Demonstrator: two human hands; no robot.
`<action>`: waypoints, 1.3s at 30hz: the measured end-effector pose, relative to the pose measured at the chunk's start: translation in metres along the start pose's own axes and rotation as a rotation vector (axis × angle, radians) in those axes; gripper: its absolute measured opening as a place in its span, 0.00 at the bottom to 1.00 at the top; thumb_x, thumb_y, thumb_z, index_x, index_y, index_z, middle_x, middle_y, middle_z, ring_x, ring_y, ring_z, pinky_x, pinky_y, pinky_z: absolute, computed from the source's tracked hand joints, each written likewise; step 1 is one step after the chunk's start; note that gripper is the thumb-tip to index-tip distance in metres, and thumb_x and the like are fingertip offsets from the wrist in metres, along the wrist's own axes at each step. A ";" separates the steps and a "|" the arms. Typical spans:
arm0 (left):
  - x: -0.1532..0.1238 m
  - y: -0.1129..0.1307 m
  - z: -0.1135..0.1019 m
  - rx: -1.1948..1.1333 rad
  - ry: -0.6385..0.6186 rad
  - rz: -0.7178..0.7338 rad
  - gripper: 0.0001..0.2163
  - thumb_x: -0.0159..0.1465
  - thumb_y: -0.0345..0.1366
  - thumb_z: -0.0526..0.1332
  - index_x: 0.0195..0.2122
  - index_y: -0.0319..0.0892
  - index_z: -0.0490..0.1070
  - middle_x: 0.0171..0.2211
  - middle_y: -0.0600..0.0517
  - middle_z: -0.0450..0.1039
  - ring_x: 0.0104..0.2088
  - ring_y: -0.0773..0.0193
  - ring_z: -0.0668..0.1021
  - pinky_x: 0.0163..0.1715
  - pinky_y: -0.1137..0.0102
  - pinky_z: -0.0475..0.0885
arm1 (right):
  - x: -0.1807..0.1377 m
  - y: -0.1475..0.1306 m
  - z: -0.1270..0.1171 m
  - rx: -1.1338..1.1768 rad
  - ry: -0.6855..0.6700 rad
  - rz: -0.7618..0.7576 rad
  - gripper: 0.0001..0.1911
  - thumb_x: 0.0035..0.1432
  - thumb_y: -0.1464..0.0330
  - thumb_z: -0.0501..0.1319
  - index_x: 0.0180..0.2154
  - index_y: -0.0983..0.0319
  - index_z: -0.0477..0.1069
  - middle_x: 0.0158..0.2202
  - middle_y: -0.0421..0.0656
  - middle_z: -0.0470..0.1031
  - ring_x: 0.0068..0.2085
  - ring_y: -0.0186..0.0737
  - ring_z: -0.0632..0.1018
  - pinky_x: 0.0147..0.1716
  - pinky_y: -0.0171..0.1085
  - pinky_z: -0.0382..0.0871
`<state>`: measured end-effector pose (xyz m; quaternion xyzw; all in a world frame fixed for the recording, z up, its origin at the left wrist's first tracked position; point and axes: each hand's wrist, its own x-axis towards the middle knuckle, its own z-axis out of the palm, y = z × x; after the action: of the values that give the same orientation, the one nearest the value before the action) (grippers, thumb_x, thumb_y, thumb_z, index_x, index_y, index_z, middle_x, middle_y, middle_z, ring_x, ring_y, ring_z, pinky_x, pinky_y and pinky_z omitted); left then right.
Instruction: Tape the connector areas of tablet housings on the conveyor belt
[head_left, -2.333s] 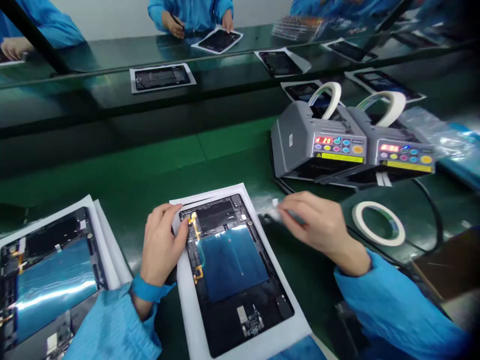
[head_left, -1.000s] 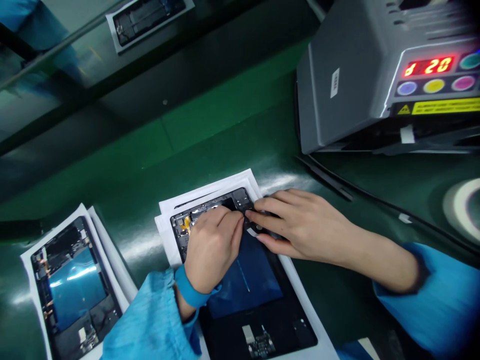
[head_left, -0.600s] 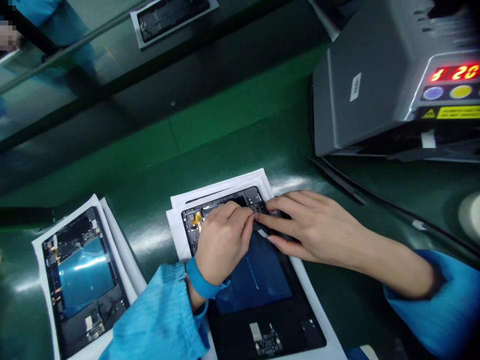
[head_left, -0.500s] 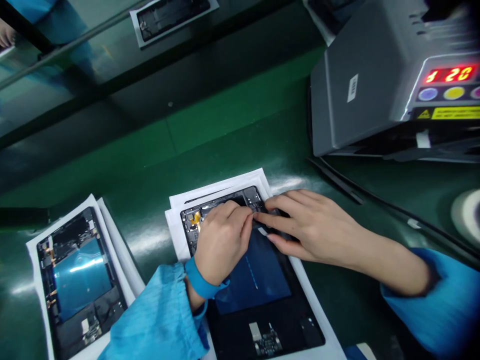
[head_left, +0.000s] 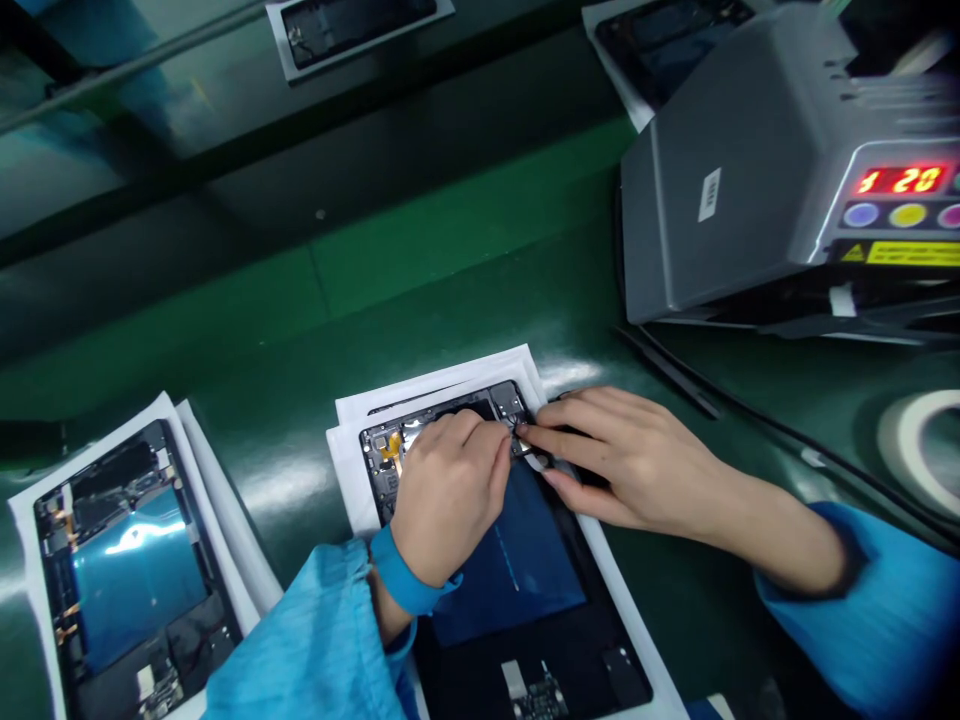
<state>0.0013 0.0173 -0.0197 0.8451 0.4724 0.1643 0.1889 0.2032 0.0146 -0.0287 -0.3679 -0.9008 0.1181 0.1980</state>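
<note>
Green bench top [head_left: 450, 310], glossy, fills most of the frame, with a raised dark shelf running across the upper left and top centre. One opened tablet on white paper [head_left: 356, 35] at top centre, another behind the grey machine [head_left: 720, 200] at upper right; its display [head_left: 900, 180] glows red, and a white tab [head_left: 842, 300] shows at its underside. Right edge: tape roll [head_left: 896, 450], part cut off; black cable [head_left: 750, 415] slanting towards it. Lower left: second opened tablet [head_left: 135, 580] on paper. Main tablet [head_left: 525, 640] lies face-open at lower centre on white sheets [head_left: 347, 470], its blue panel [head_left: 529, 570] exposed. Left hand [head_left: 450, 495], blue band [head_left: 405, 575] at the wrist, reaches over the tablet's upper part, thumb and forefinger drawn close; cannot tell whether anything is pinched between them. Right hand [head_left: 622, 455] comes in from the right, fingers at the tablet's upper right edge, thumb lower and apart; small white piece [head_left: 535, 462] just beside the thumb, held or not unclear. Risks, as I judge: loose paper underneath could let the tablet skid if the hands push unevenly; a slipping fingertip might snag the gold flex [head_left: 391, 450]; crowded fingers hide the contact spot, so a small part could end up crooked.
</note>
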 end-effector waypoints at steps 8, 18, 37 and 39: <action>0.002 0.000 0.000 0.070 -0.018 0.005 0.07 0.66 0.30 0.54 0.32 0.41 0.70 0.28 0.51 0.69 0.31 0.61 0.72 0.33 0.66 0.67 | 0.001 -0.001 -0.002 -0.001 -0.031 0.035 0.15 0.63 0.65 0.53 0.46 0.65 0.72 0.40 0.48 0.72 0.38 0.44 0.73 0.38 0.43 0.69; 0.002 0.001 -0.001 0.145 -0.034 -0.012 0.06 0.66 0.32 0.56 0.32 0.43 0.71 0.27 0.54 0.75 0.28 0.62 0.76 0.30 0.67 0.63 | 0.006 -0.002 0.007 -0.206 0.154 0.076 0.10 0.63 0.69 0.55 0.43 0.64 0.71 0.35 0.43 0.76 0.31 0.36 0.76 0.26 0.35 0.65; 0.005 -0.002 0.001 0.124 0.001 0.004 0.07 0.65 0.32 0.55 0.31 0.44 0.70 0.22 0.56 0.72 0.24 0.62 0.74 0.29 0.66 0.61 | 0.012 -0.003 0.007 -0.235 0.131 0.114 0.09 0.65 0.70 0.53 0.37 0.63 0.72 0.31 0.40 0.74 0.28 0.34 0.74 0.26 0.36 0.63; 0.005 -0.001 0.001 0.125 0.001 0.004 0.06 0.65 0.32 0.55 0.32 0.44 0.70 0.22 0.56 0.72 0.25 0.62 0.75 0.29 0.66 0.61 | 0.012 -0.003 0.007 -0.225 0.127 0.110 0.10 0.65 0.70 0.53 0.36 0.62 0.72 0.31 0.40 0.74 0.29 0.34 0.74 0.26 0.36 0.63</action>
<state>0.0032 0.0223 -0.0207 0.8562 0.4799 0.1353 0.1354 0.1906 0.0210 -0.0307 -0.4433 -0.8726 0.0034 0.2052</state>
